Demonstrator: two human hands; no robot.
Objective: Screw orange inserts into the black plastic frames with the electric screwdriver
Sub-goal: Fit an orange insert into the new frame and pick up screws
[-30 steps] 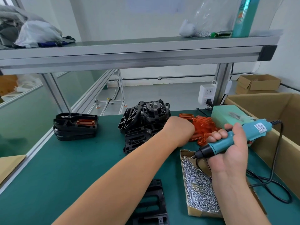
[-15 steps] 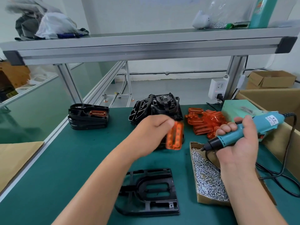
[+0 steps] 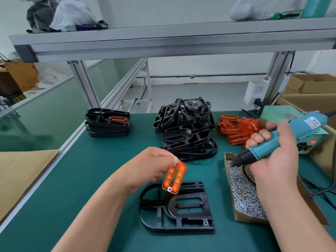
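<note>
My left hand [image 3: 153, 165] pinches an orange insert [image 3: 174, 177] by its top end, just above the upper left part of a black plastic frame [image 3: 175, 208] lying flat on the green mat. My right hand [image 3: 276, 157] grips the teal electric screwdriver [image 3: 269, 142], tilted down to the left, its tip over the top end of a cardboard tray of screws [image 3: 243, 195]. A pile of orange inserts [image 3: 240, 130] lies behind the screwdriver. A heap of bare black frames [image 3: 185, 130] sits at the centre back.
A stack of frames with an orange insert fitted [image 3: 108, 122] stands at the back left. A green power box [image 3: 283, 117] and open cardboard boxes [image 3: 309, 99] stand at the right. The screwdriver's cable [image 3: 320, 193] trails over the mat. An aluminium shelf [image 3: 163, 42] spans overhead.
My left hand took an insert from the orange pile and carried it back toward me, down over the flat frame. The screwdriver tip dropped to the screw tray.
</note>
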